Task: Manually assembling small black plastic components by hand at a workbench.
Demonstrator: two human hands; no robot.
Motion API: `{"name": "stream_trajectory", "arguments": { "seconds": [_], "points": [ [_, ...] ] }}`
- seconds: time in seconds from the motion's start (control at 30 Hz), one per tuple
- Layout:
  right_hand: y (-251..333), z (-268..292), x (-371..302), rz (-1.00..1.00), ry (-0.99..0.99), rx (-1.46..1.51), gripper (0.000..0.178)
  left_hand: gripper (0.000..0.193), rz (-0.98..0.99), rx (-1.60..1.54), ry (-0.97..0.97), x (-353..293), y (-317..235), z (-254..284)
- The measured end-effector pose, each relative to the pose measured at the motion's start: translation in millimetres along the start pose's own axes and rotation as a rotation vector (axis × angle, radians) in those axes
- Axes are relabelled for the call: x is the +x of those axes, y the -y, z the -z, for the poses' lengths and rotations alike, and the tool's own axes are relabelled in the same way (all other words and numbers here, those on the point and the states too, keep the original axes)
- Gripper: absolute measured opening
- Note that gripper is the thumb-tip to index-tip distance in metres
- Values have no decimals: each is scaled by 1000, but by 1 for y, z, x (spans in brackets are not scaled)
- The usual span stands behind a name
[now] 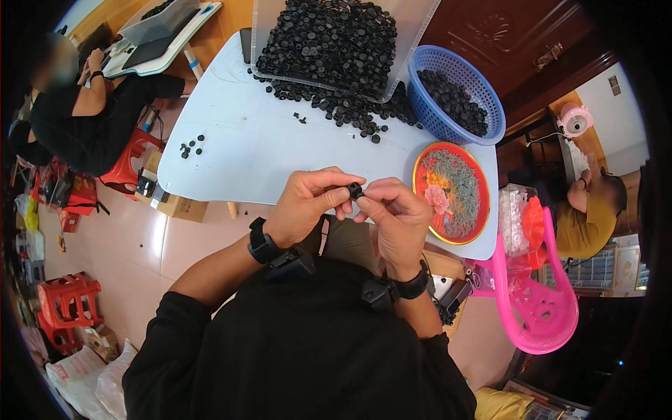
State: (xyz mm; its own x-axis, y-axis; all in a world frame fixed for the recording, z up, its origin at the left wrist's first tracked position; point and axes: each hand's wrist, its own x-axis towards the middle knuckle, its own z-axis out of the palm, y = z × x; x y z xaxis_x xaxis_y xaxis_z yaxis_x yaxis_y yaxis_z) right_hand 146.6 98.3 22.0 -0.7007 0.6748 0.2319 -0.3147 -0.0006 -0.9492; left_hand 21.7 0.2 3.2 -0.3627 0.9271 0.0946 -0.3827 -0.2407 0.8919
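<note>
Small black cap [355, 190] pinched between left hand [308, 204] and right hand [399, 217]; heaps left in clear bin [329, 42] and blue basket [455, 94]; few loose caps [191, 148] apart on table [245, 154]

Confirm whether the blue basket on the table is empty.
No. The blue basket holds a heap of small black parts, near the red tray on the white table.

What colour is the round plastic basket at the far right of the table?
The round plastic basket is blue, holding small black parts; the head view shows it.
</note>
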Motion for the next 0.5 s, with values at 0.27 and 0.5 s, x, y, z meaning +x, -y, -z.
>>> {"name": "stream_trajectory", "arguments": {
  "seconds": [0.27,0.5],
  "points": [
    [0,2,1,-32,50,11,8,23,-172,276,36,1,-1,2],
    [-6,4,4,64,45,-8,11,23,-192,306,54,-1,-5,-1]
  ]
}}
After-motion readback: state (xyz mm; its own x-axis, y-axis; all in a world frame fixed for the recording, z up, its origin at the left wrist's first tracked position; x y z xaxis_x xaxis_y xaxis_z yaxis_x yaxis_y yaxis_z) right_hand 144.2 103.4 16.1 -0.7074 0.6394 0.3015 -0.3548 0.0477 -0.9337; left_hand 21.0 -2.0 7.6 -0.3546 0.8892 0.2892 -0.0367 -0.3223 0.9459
